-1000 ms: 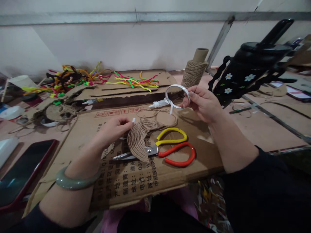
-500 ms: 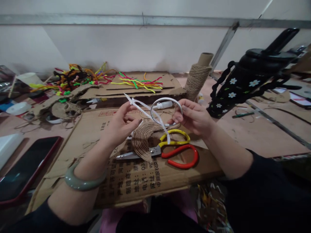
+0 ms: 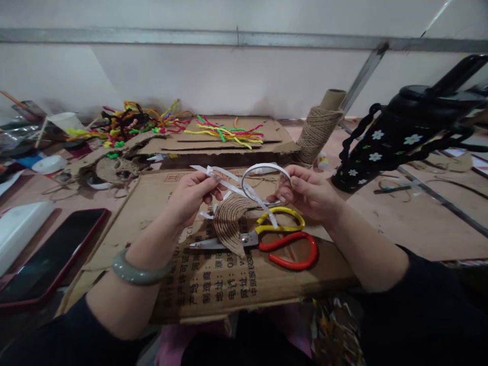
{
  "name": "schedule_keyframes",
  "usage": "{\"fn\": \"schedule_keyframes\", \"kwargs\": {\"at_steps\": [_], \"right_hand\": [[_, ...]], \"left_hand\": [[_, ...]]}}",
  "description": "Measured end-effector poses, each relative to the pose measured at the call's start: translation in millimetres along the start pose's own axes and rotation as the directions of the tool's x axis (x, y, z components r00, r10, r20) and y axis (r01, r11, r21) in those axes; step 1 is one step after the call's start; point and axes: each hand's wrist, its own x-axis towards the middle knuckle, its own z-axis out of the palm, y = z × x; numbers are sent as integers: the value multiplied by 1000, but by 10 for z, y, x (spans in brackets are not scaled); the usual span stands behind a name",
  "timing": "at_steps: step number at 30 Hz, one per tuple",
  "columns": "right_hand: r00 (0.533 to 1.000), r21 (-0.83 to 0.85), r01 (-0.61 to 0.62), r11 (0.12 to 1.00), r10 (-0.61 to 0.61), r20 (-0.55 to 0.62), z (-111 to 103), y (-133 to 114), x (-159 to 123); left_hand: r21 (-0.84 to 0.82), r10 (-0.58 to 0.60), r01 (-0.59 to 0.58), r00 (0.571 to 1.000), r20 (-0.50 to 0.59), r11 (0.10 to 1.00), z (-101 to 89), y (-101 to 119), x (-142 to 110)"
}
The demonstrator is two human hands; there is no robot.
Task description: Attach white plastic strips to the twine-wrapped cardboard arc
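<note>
My right hand (image 3: 307, 193) is closed on a white looped strip (image 3: 263, 169), a ring shape held above the cardboard sheet (image 3: 213, 279). My left hand (image 3: 192, 195) pinches the loose white tail of that strip (image 3: 215, 173), which crosses the ring. A green bangle (image 3: 133, 272) sits on my left wrist. Just below the hands lie a curved piece wound with twine (image 3: 229, 223) and scissors with a yellow and a red handle (image 3: 278, 239), blades pointing left.
A twine spool on a cardboard tube (image 3: 318, 129) stands behind the hands. Coloured pipe cleaners (image 3: 129, 122) lie at the back left. A phone (image 3: 46, 254) and a white box (image 3: 19, 231) sit at left. A black flowered bottle (image 3: 404, 132) is at right.
My left hand rose from the twine-wound piece and took the white strip's loose tail. My right hand brought the ring down and nearer. The view shifted slightly left.
</note>
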Motion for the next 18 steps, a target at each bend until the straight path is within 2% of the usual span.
{"fn": "schedule_keyframes", "kwargs": {"at_steps": [4, 7, 11, 13, 16, 18], "right_hand": [[999, -3, 41, 999, -41, -9, 42, -24, -10], [995, -47, 71, 996, -74, -65, 69, -33, -8], [982, -150, 99, 984, -122, -148, 32, -14, 20], [970, -191, 126, 974, -161, -184, -20, 9, 45], [957, -346, 148, 927, -222, -185, -98, 38, 75], [953, -514, 148, 845, -260, -153, -123, 46, 80]], "left_hand": [[-50, -29, 26, 998, -63, 998, 12, -30, 14], [-96, -34, 24, 994, -103, 995, 2, -34, 20], [-179, -49, 4, 968, -245, 984, -63, 12, 43], [-202, -59, 2, 959, -278, 979, -93, 36, 54], [-201, -80, 24, 959, -271, 979, -110, 49, 60], [-197, -92, 41, 962, -255, 980, -107, 46, 60]]}}
